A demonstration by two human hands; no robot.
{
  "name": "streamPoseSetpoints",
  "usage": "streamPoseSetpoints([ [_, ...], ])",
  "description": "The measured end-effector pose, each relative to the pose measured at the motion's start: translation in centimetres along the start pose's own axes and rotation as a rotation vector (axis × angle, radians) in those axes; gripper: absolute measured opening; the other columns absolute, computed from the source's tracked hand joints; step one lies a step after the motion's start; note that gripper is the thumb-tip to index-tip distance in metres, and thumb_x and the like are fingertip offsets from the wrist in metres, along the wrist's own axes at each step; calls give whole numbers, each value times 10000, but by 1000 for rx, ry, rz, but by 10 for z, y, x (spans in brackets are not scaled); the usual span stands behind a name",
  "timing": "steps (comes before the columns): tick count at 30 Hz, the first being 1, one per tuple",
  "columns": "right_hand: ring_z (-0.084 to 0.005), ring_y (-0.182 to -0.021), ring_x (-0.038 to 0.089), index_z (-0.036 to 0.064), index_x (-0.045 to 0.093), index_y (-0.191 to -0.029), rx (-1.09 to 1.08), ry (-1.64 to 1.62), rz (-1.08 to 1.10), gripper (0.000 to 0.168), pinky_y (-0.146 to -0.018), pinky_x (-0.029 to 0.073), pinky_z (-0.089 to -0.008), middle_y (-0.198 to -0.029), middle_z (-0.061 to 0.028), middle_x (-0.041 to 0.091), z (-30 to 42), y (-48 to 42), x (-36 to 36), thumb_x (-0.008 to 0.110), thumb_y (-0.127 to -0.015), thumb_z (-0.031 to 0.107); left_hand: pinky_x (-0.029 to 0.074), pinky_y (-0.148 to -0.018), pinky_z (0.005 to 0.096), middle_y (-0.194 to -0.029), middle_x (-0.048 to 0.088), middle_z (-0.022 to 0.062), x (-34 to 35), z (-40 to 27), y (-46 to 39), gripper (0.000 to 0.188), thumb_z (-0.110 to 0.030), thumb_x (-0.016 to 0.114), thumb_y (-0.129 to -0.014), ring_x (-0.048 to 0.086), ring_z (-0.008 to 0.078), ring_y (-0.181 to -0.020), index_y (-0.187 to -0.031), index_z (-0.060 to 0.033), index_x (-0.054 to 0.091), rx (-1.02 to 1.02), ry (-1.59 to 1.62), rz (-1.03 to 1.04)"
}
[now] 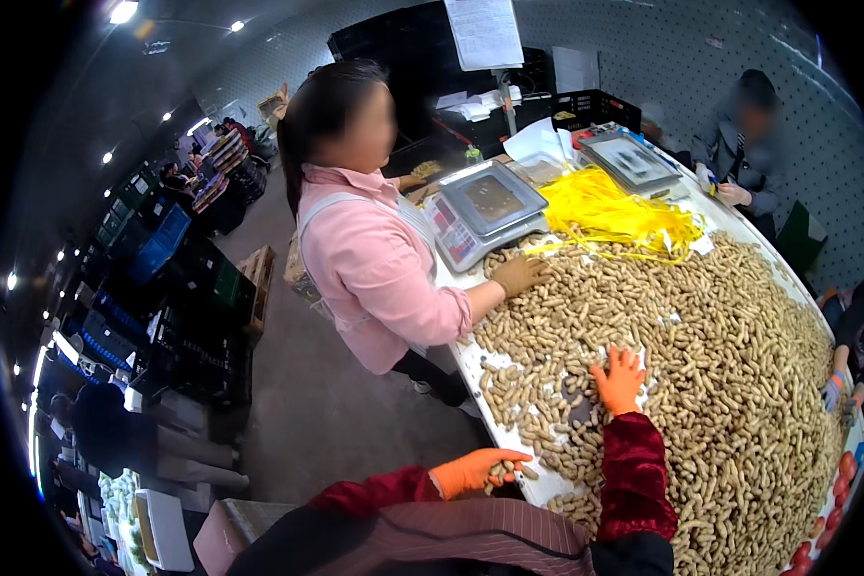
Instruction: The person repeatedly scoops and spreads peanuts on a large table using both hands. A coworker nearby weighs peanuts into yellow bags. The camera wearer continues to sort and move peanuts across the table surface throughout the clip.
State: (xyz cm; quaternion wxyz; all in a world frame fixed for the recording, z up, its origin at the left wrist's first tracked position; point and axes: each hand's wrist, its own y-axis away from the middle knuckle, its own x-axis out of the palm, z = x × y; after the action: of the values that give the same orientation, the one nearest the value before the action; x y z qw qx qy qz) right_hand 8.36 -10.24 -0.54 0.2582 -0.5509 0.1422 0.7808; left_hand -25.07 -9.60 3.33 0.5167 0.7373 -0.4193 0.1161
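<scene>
Unshelled peanuts (734, 403) lie in a broad heap over a white table (541, 484). My left hand (481, 471), in an orange glove, is at the table's near left edge with a few peanuts held in its curled fingers. Farther in, my right hand (621, 381), also orange-gloved, rests palm down on the peanuts with its fingers spread. I cannot see anything held under its palm. Beside it, to the left, a dark patch shows among the peanuts.
A person in a pink shirt (381, 273) stands at the left edge, a brown-gloved hand on the peanuts. Beyond are a digital scale (486, 205), yellow straps (612, 212) and a second scale (630, 162). Other people work at the far and right edges. Red round items (841, 479) line the right edge.
</scene>
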Motion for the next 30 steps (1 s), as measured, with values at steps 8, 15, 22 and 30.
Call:
streamPoseSetpoints([
  [8,-438,-1392,214,126,384,-1442,-166,0,-6,880,-1085,124,-660,-1512,-168,296,86,137,7,650,-758,611,304,-385,190,-815,569,21,13,-6,-9,300,-265,595,-916,506,91,-599,-1086,-28,659,81,-71,-270],
  [15,-417,-1364,274,154,460,-1387,-225,-59,-16,704,-1076,162,-654,-1464,-130,374,105,133,5,614,-824,549,366,-531,219,-839,617,-6,20,-53,-46,285,-308,630,-896,526,87,-600,-1068,-83,667,381,-222,-403],
  [22,-437,-1349,296,122,492,-1354,-266,-91,16,676,-1089,130,-639,-1437,-168,409,103,106,-1,636,-800,481,397,-548,247,-931,636,-10,7,-96,-95,323,-299,574,-928,568,87,-750,-1160,-91,657,363,-378,-311],
  [30,-359,-1276,419,124,537,-1293,-240,221,-150,507,-1038,322,-547,-1378,-105,486,12,-31,-20,634,-837,324,354,-548,217,-851,620,-31,2,-128,-111,259,-323,636,-862,523,68,-613,-1019,-117,655,246,-353,-216],
])
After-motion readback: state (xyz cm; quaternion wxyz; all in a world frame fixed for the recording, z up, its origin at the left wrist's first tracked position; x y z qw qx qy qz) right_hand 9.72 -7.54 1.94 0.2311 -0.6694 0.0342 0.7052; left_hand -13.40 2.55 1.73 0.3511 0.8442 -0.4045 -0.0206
